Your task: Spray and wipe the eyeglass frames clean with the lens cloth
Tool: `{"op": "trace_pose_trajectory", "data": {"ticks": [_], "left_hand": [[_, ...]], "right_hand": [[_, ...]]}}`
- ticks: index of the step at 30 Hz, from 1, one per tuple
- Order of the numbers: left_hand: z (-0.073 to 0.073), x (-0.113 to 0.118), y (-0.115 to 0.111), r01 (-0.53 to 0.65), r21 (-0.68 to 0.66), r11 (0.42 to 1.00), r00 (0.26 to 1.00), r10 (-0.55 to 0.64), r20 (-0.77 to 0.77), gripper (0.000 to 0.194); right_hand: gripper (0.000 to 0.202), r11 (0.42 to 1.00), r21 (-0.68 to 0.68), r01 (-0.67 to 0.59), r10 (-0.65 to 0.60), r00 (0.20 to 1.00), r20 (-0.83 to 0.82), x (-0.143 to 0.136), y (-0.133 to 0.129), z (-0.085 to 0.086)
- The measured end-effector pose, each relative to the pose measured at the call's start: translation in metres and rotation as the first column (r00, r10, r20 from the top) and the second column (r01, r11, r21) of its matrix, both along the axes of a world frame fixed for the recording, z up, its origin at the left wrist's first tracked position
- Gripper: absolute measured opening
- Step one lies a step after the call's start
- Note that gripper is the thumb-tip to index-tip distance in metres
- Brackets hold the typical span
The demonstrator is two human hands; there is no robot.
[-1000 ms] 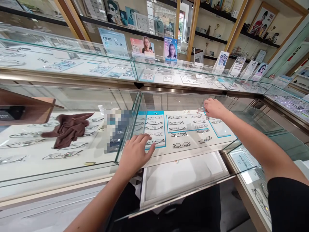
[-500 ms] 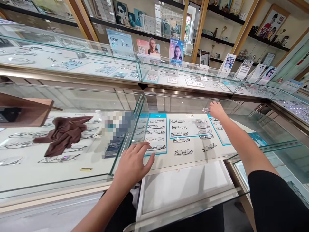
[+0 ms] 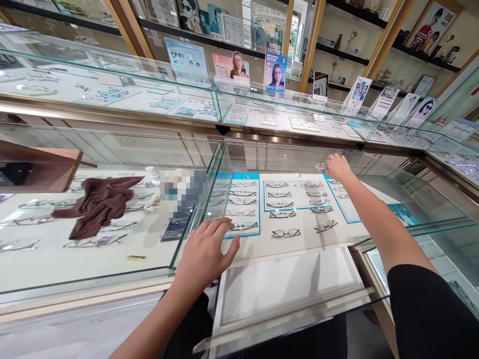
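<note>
My right hand (image 3: 339, 167) reaches to the far side of the glass case, fingers closed on a pair of thin-framed glasses (image 3: 321, 167) held above the display. Over the near left part of the same case hovers my left hand (image 3: 209, 244), its thumb and fingers apart and nothing in it. Below its fingertips lies a dark-framed pair (image 3: 245, 226) on a blue-edged card (image 3: 245, 176). Several more glasses rest in columns between the hands, among them a dark pair (image 3: 286, 233) near the front and a tilted pair (image 3: 325, 226) to its right.
Glass panels (image 3: 220, 174) divide the cases and rise beside my left hand. On the left are a brown cloth (image 3: 99, 207), a white bottle (image 3: 152, 174) and a wooden box (image 3: 41, 167). An open white drawer (image 3: 284, 289) sits below. Another glass counter (image 3: 239, 134) runs behind.
The view has shifted slightly. My right hand is a little further right in the picture, with the glasses still in its fingers. My left hand has barely moved.
</note>
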State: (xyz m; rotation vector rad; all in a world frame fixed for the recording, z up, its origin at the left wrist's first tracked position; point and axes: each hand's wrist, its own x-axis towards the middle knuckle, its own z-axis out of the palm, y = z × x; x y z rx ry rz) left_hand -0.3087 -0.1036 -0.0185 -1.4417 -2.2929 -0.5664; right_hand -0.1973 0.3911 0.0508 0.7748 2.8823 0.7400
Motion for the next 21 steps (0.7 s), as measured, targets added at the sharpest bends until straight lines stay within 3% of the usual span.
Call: {"op": "trace_pose_trajectory", "data": {"ticks": [9, 21], "left_hand": [[-0.002, -0.001, 0.004, -0.008, 0.025, 1.000, 1.000, 0.008, -0.019, 0.024], [-0.003, -0.002, 0.007, -0.026, 0.002, 1.000, 0.998, 0.026, 0.053, 0.029]], "right_hand": [[0.032, 0.996, -0.004, 0.093, -0.093, 0.988, -0.127, 0.011, -0.009, -0.002], [0.029, 0.996, -0.026, 0.086, -0.089, 0.983, -0.159, 0.023, -0.009, -0.008]]}}
